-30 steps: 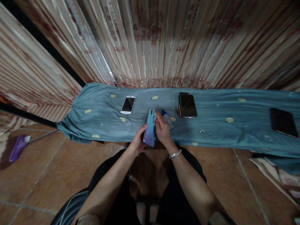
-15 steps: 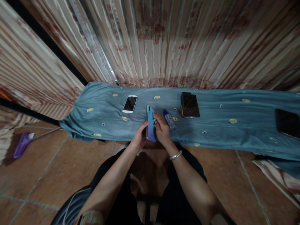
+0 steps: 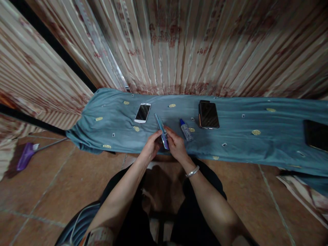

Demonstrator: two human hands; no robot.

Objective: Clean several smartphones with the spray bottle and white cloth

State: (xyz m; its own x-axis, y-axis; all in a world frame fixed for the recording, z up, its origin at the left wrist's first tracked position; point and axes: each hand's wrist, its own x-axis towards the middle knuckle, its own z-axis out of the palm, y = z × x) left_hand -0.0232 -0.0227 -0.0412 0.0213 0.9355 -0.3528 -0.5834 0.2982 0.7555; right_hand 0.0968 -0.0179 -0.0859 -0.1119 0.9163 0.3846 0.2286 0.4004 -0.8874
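My left hand (image 3: 151,146) is closed round the lower left side of a blue-purple smartphone (image 3: 159,125), thumb along its edge. The phone is held tilted above the cloth, nearly edge-on to me. My right hand (image 3: 176,142), with a silver bangle on the wrist, is closed against the phone's right side. A small pale bit shows at its fingertips; I cannot make out what it is. Just right of that hand lies a clear bottle (image 3: 186,131) with a blue cap. A white smartphone (image 3: 142,113) with a dark screen lies farther back on the left.
A blue-green patterned cloth (image 3: 238,143) covers the long bench. On it lie a black-screened phone (image 3: 209,115) partly over another dark item, and a dark device (image 3: 316,135) at far right. Striped curtains (image 3: 164,51) hang behind. A purple broom (image 3: 25,156) lies on the tiled floor.
The phone has turned in my hands: its blue back faced me before, and now mostly its edge shows, its top leaning left. Both hands have stayed on it.
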